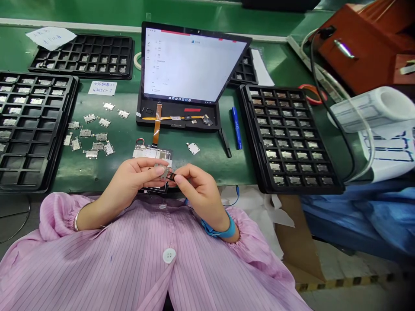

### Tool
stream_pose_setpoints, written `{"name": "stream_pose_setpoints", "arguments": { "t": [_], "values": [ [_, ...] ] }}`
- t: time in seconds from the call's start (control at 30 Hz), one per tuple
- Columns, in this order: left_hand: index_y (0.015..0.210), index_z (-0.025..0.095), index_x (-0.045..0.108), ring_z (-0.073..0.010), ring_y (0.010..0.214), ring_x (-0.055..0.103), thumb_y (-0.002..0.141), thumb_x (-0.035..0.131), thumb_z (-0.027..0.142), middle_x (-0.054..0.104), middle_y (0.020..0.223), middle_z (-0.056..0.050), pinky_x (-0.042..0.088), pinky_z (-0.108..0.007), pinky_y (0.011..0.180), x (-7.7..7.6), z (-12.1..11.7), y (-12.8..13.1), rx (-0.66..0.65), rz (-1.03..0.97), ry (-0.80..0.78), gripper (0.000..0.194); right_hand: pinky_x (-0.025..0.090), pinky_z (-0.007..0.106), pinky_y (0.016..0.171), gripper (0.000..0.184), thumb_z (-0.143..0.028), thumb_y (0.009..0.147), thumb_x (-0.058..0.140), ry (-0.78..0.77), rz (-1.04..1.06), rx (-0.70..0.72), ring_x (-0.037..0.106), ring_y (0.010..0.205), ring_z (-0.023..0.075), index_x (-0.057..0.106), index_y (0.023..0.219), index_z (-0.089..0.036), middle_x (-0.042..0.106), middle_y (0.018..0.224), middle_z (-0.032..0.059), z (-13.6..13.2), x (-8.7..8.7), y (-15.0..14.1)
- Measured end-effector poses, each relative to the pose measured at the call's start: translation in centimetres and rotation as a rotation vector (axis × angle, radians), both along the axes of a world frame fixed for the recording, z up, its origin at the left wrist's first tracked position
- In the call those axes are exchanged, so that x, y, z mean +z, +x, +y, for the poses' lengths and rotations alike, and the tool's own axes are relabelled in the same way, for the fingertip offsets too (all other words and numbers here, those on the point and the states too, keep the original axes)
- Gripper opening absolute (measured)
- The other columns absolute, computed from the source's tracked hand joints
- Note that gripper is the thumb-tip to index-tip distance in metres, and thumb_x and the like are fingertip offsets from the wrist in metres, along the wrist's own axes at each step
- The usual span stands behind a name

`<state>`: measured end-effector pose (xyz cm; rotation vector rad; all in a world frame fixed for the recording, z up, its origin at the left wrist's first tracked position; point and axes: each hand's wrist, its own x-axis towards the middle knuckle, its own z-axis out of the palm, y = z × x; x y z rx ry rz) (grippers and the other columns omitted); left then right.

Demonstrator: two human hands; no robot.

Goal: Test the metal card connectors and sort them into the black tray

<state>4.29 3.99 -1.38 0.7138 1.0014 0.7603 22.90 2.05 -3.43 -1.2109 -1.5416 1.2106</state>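
Between the thumb and fingers of my left hand (138,175) is a small metal-shielded circuit board (164,171). My right hand (199,190) pinches a small black card tray (171,176) at the board's right edge; whether it sits inside the board I cannot tell. Right below both hands lies a larger circuit board (145,152), partly hidden by them. An orange flex cable (157,125) runs from it up to the black case under a lit screen (191,65). A loose small white-and-metal board (193,148) lies right of my hands.
Several loose small boards (97,146) are scattered at the left. Black compartment trays stand at far left (40,142), back left (128,56) and right (256,142). A blue marker (236,129) and black tweezers (224,142) lie beside the right tray. A plastic roll (372,108) sits far right.
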Motion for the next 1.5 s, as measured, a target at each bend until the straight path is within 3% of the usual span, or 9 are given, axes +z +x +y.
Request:
{"name": "stream_pose_setpoints", "arguments": {
  "t": [0.3,0.57,0.73,0.8,0.9,1.03,1.17,1.37,1.5],
  "values": [
    [0.093,0.022,0.076,-0.0154,0.074,0.064,0.076,0.078,0.043,0.074,0.089,-0.003,0.049,-0.022,0.056,-0.1,0.4,-0.4,-0.122,0.289,0.248,0.028,0.043,0.028,0.06,0.023,-0.031,0.095,0.053,0.092,-0.115,0.09,0.055,0.063,0.0137,0.056,0.074,-0.022,0.06,0.068,-0.0009,0.2,0.6,0.0],
    [0.084,0.021,0.074,-0.0132,0.068,0.063,0.076,0.078,0.038,0.073,0.08,-0.002,0.048,-0.023,0.059,0.1,0.2,-0.2,-0.155,0.337,0.296,0.019,0.042,0.028,0.06,0.027,-0.035,0.097,0.05,0.07,-0.134,0.155,0.052,0.062,0.0138,0.054,0.074,-0.022,0.057,0.067,-0.0011,0.5,0.3,0.1],
    [0.092,0.02,0.073,-0.0177,0.076,0.068,0.079,0.075,0.04,0.074,0.084,-0.004,0.053,-0.028,0.068,-0.3,0.2,0.2,-0.136,0.388,0.354,0.024,0.049,0.028,0.063,0.018,-0.038,0.091,0.061,0.011,-0.025,0.038,0.059,0.069,0.0146,0.061,0.082,-0.022,0.063,0.075,0.0,0.5,-0.6,0.1],
    [0.103,0.021,0.07,-0.0197,0.082,0.069,0.081,0.073,0.04,0.075,0.091,-0.005,0.054,-0.031,0.072,-0.5,0.5,0.4,-0.124,0.534,0.476,0.029,0.052,0.029,0.064,0.016,-0.037,0.089,0.064,-0.016,0.042,-0.047,0.063,0.073,0.0155,0.062,0.084,-0.023,0.067,0.08,0.0013,0.9,-1.1,0.3],
    [0.115,0.02,0.066,-0.0246,0.101,0.066,0.088,0.067,0.037,0.073,0.107,-0.008,0.052,-0.039,0.089,-1.3,1.2,0.5,-0.134,0.898,0.847,0.032,0.054,0.026,0.06,0.013,-0.035,0.088,0.064,-0.036,0.098,-0.228,0.067,0.071,0.0153,0.062,0.089,-0.022,0.068,0.077,0.0008,2.2,-2.1,0.7],
    [0.114,0.013,0.066,-0.031,0.116,0.058,0.095,0.056,0.027,0.069,0.118,-0.014,0.046,-0.048,0.1,-3.1,1.8,0.4,-0.304,1.206,1.252,0.026,0.047,0.022,0.046,0.021,-0.031,0.083,0.065,-0.09,0.097,-0.299,0.064,0.059,0.0131,0.062,0.1,-0.02,0.066,0.069,-0.0011,4.2,-3.4,1.3],
    [0.121,0.012,0.063,-0.0314,0.119,0.058,0.097,0.05,0.026,0.065,0.126,-0.017,0.048,-0.046,0.098,-4.4,1.7,0.3,-0.362,1.291,1.378,0.031,0.044,0.023,0.044,0.016,-0.027,0.082,0.063,-0.104,0.058,-0.271,0.059,0.053,0.0115,0.065,0.094,-0.018,0.064,0.064,-0.0013,4.9,-3.9,1.4],
    [0.131,0.01,0.057,-0.0362,0.107,0.063,0.098,0.046,0.036,0.065,0.118,-0.022,0.054,-0.046,0.082,-4.0,2.0,0.7,-0.554,1.469,1.541,0.043,0.035,0.021,0.036,0.017,-0.028,0.082,0.062,-0.133,0.123,-0.367,0.051,0.043,0.009,0.063,0.095,-0.018,0.063,0.066,-0.0015,4.6,-3.6,1.3],
    [0.123,0.001,0.061,-0.0344,0.104,0.065,0.097,0.051,0.034,0.067,0.114,-0.022,0.056,-0.044,0.084,-4.6,2.1,0.8,-0.428,1.45,1.639,0.043,0.035,0.02,0.037,0.017,-0.028,0.081,0.062,-0.134,0.135,-0.373,0.051,0.042,0.0077,0.063,0.094,-0.018,0.063,0.064,-0.0022,4.6,-3.6,1.2]
  ]
}}
